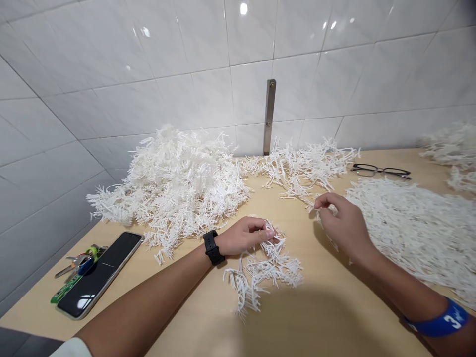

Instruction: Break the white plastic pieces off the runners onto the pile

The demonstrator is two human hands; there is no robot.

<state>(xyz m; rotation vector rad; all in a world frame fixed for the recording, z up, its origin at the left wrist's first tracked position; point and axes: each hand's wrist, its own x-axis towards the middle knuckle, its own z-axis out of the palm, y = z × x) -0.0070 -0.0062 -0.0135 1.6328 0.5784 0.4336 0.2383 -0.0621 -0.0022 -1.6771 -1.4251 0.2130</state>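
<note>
My left hand [245, 235], with a black watch on its wrist, is closed on a small cluster of white plastic comb-like strips [266, 270] that lies on the wooden table [320, 317]. To its right, my right hand [340, 223] pinches a thin white strip [319, 214] just above the table. A blue wristband shows on my right forearm. A big heap of the same white strips [174, 181] is piled behind my left hand.
A flatter spread of white pieces [416, 228] covers the table's right side, with more at the far right [453, 148]. Black glasses [379, 171] lie near the tiled wall. A phone [100, 272] and keys [80, 263] rest at the left edge.
</note>
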